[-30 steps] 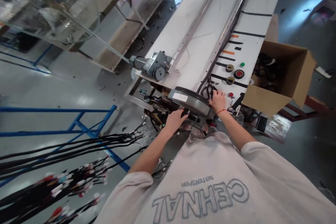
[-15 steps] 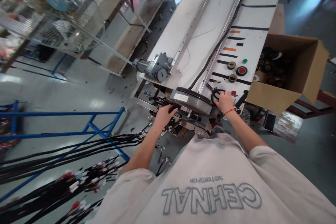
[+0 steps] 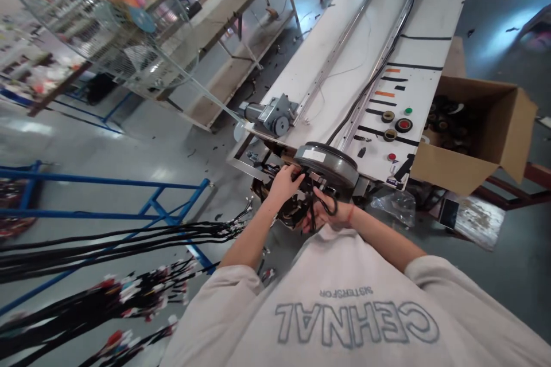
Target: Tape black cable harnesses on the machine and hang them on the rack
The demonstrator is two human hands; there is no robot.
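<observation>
My right hand (image 3: 333, 212) has its fingers through the black-handled scissors (image 3: 330, 206), in front of the round machine head (image 3: 325, 163) at the table's near end. Beside it, my left hand (image 3: 284, 184) is closed, thumb and fingers pinched at a dark strip or cable end that I cannot make out clearly. Dark strands hang between the two hands. The scissor blades are hard to tell from these strands. A long black cable (image 3: 365, 85) runs from the machine head along the metal rail (image 3: 353, 126).
The white table (image 3: 327, 92) carries tape rolls (image 3: 403, 125), a red button (image 3: 391, 156) and a green button (image 3: 408, 110). A motor (image 3: 275, 113) sits at its left corner. On the right stands a cardboard box (image 3: 456, 166). Cable bundles (image 3: 163, 241) hang across a blue frame (image 3: 107, 215) at left.
My right hand has brought the scissors off the tabletop, left and toward me, beside my left hand. The left hand stays by the machine head. The camera view has shifted slightly.
</observation>
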